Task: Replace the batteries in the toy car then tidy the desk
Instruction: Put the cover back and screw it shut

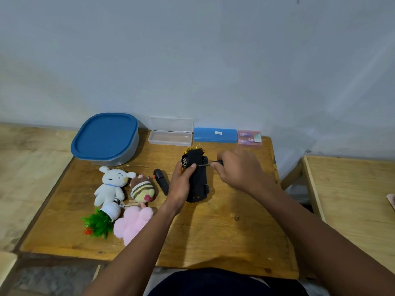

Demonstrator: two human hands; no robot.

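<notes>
car [197, 178] belly-up, middle of desk [235, 242], long axis near edge to far edge | left hand [181, 184] wrapped round its side | right hand [237, 167] pinching screwdriver [210, 164], tip meets underside from the right

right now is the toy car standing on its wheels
No, the left hand holds the toy car with its black underside turned up toward the screwdriver in the right hand.

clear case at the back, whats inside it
The clear case stands open, lid up against the wall. Its tray looks empty; only the strip behind its near rim is hidden.
</notes>
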